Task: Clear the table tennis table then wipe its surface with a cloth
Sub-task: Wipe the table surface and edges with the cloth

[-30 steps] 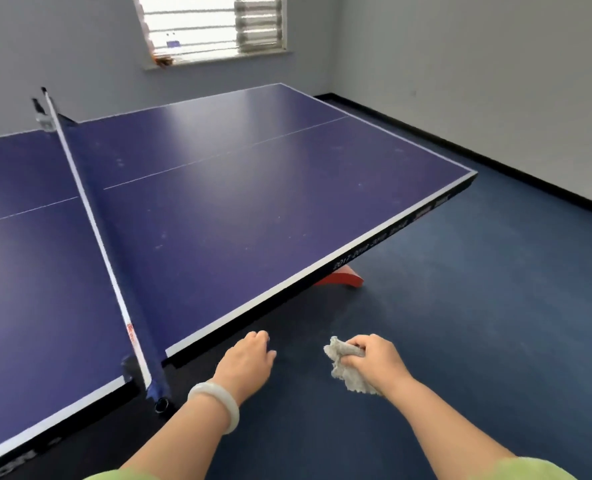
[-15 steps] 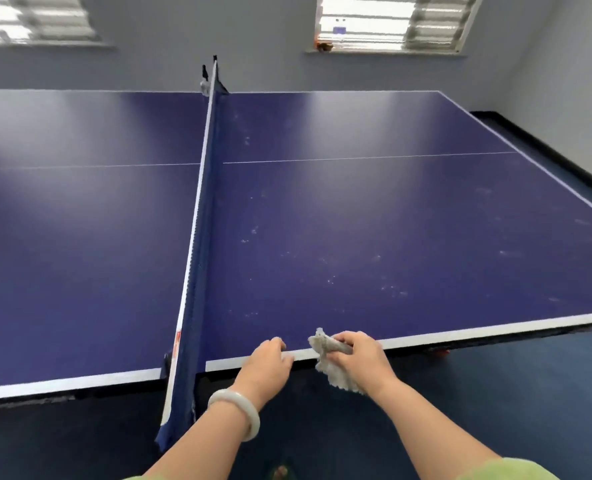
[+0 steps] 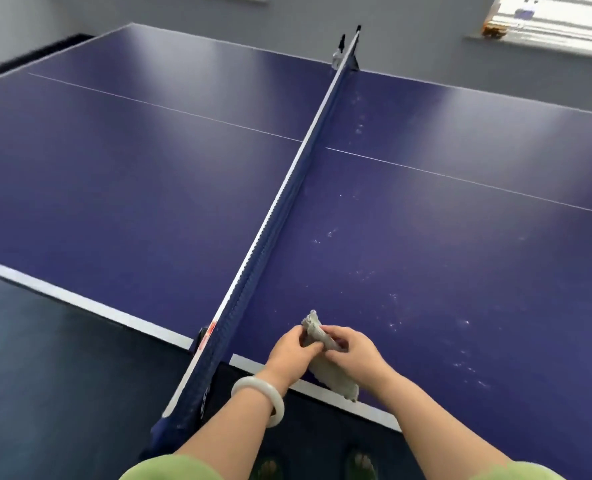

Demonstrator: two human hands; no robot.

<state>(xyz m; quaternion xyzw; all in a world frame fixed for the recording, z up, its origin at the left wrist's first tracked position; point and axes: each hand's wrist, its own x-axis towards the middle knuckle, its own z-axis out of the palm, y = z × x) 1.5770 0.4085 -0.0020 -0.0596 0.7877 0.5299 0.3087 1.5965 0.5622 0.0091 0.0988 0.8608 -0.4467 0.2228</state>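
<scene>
Both hands hold the grey cloth (image 3: pixel 338 381). The left hand (image 3: pixel 293 351) pinches its upper fold with curled fingers, and the right hand (image 3: pixel 355 351) grips it from the other side. The loose tail hangs below the right wrist, over the near edge of the tabletop (image 3: pixel 426 202).

The step in hand looks like readying the cloth for a first wipe. To do it well, I'd judge the cloth should be opened into a flat pad — not left bunched — and pressed down just ahead of the hands. It can then be swept in overlapping strokes away from the net (image 3: pixel 280 209), which stands just left of the left hand, and across the pale specks (image 3: pixel 395 306) ahead and right of the right hand.

Half a second earlier only the right hand held the cloth — the left rested on the tabletop's edge.
</scene>
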